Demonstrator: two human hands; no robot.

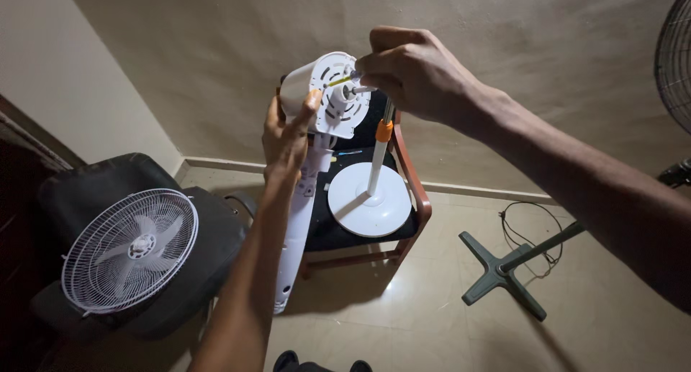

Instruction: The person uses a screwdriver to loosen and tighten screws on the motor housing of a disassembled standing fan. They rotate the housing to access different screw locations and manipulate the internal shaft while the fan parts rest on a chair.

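gripping white fan motor housing [320, 91], left hand [288, 138] clamped; right hand [407, 69] fingertips pinched on its shaft [351, 91]

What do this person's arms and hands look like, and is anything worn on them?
Both arms are bare as far as the picture shows, with no sleeves in view. The left hand and right hand wear no gloves, and no rings, watch or bracelet can be seen. Both forearms look slim, with short, plain fingernails.

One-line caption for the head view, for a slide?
Left hand steadies a white fan motor housing while right hand works at its shaft, above a wooden chair.
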